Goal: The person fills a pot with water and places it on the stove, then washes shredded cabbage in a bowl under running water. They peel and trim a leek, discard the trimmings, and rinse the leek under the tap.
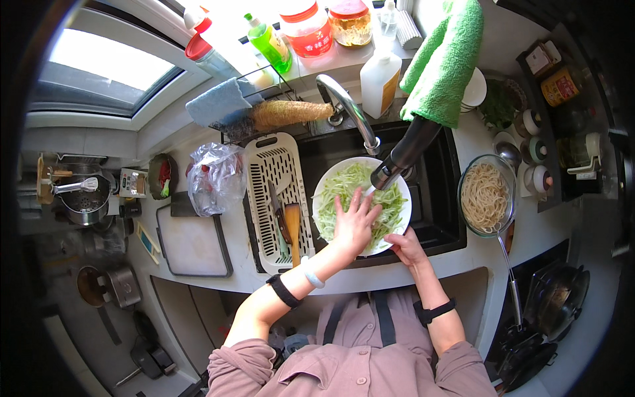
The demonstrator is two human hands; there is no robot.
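Note:
A white bowl of pale green shredded vegetable is over the black sink. On the shreds lies my left hand, palm down with its fingers spread and nothing gripped. My right hand holds the bowl's near right rim, thumb on top and the other fingers partly hidden beneath. Just above the bowl is the nozzle of a black faucet; a pale streak below it looks like water. A curved chrome tap ends at the bowl's far side.
Left of the bowl, a white slotted drain basket holds a knife and a wooden spatula. A green towel drapes over the black faucet. To the right stands a glass bowl of noodles with a long-handled strainer. A cutting board lies left.

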